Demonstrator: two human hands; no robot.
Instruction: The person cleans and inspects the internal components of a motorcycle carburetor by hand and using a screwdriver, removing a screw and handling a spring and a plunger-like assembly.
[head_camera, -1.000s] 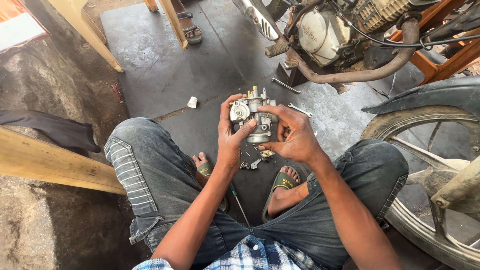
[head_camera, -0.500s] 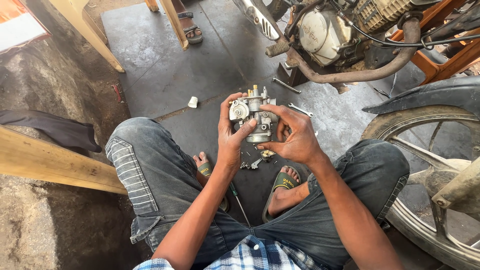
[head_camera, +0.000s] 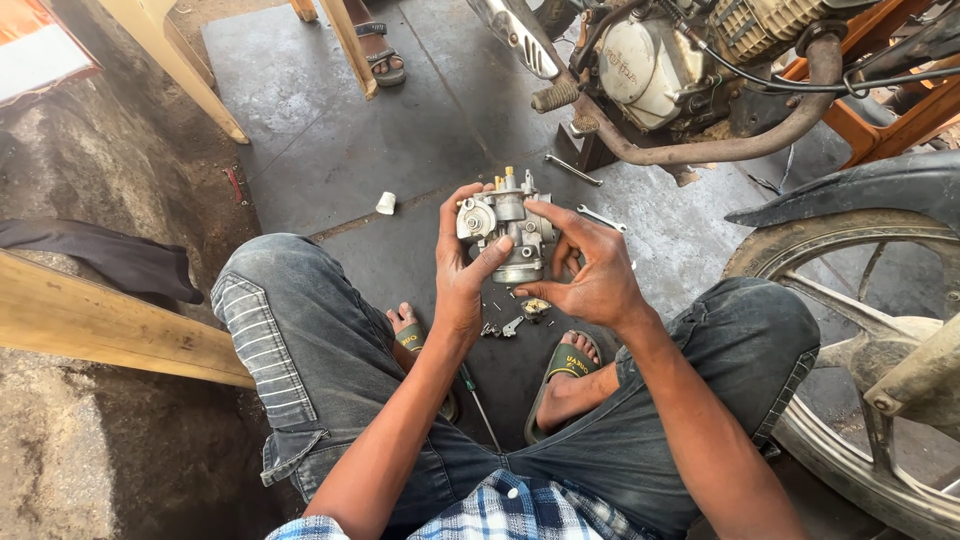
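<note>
A metal carburetor (head_camera: 508, 228) is held up above the floor (head_camera: 330, 150), between the knees. The left hand (head_camera: 462, 275) fingers grip its left side; the right hand (head_camera: 592, 270) fingers clasp its right side. Small parts (head_camera: 512, 320) lie below, a wrench (head_camera: 600, 217) just beside.

No packages, signs or screens show; the only lettering is a small pale print on each of the 2 green sandal straps (head_camera: 571, 362) below the knees.
</note>
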